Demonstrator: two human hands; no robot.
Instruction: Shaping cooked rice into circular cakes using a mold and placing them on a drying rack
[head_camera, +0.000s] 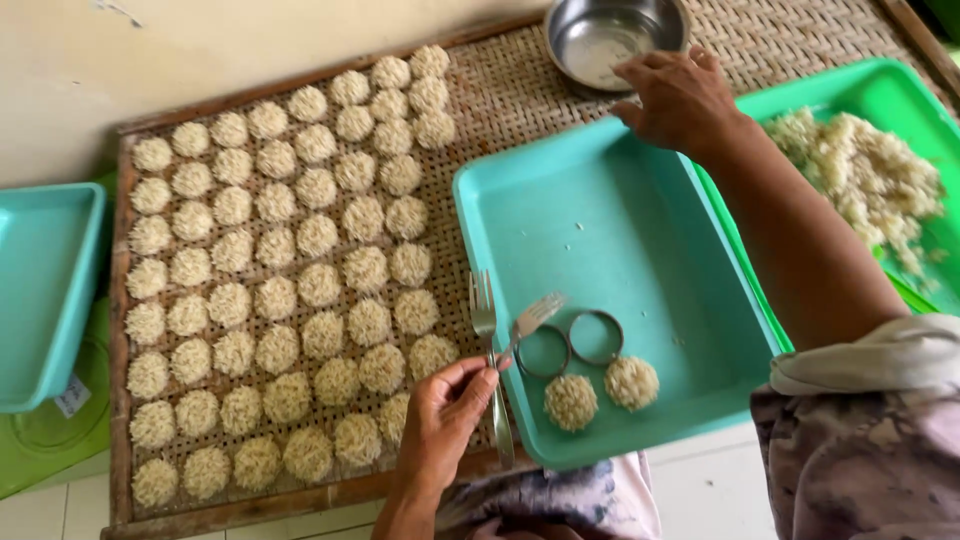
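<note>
Holding two forks (497, 345) pinched at the handles, the left hand (445, 420) rests at the teal tray's (600, 230) near-left rim, beside two rings (570, 345) and two rice rounds (600, 392). The right hand (680, 95), loosely curled and empty, touches the tray's far edge by the steel bowl (610, 35). Shaping seems paused; transferring rounds to the woven rack (500, 110) would need gentle lifting.

Left hand (440, 420) grips two forks (497, 340) by rice rounds (280, 270); right hand (680, 98) nears steel bowl (612, 35)
</note>
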